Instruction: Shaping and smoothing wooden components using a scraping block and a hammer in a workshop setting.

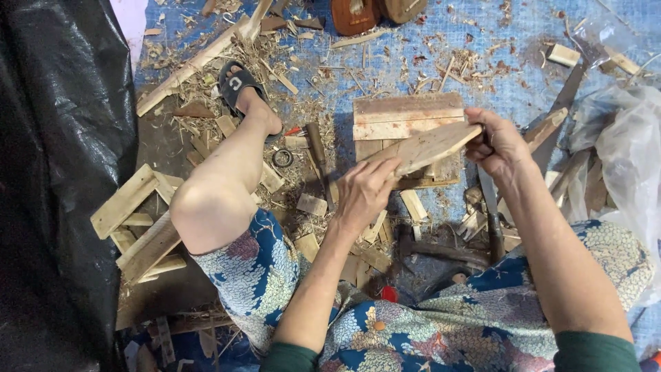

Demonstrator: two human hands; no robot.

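- Above the stacked boards at the middle of the view, a flat wooden slat is held off the ground, tilted so that its right end sits higher than its left.
- At the slat's lower left end, the left hand presses down from above, fingers curled over the wood and closed on it.
- At the upper right end, the right hand wraps around the slat's tip, fingers bent tight around it; a dark handle shows in the same grip, though what it belongs to cannot be told.
- Directly beneath the slat lies a block of stacked boards, pale and rough, resting on the ground.
- Just left of that block lie a dark-handled tool and a small metal ring among the chips.
- Right of the block, a long saw blade lies slanted, near a crumpled clear plastic bag.
- Underneath everything spreads a blue tarp, strewn with shavings and offcuts.
- On the left side, the person's bare leg stretches forward, the foot in a black sandal.
- Beside the knee stands a small wooden frame of nailed slats, against a black plastic sheet.
- Nearest the camera, patterned blue fabric covers the lap.
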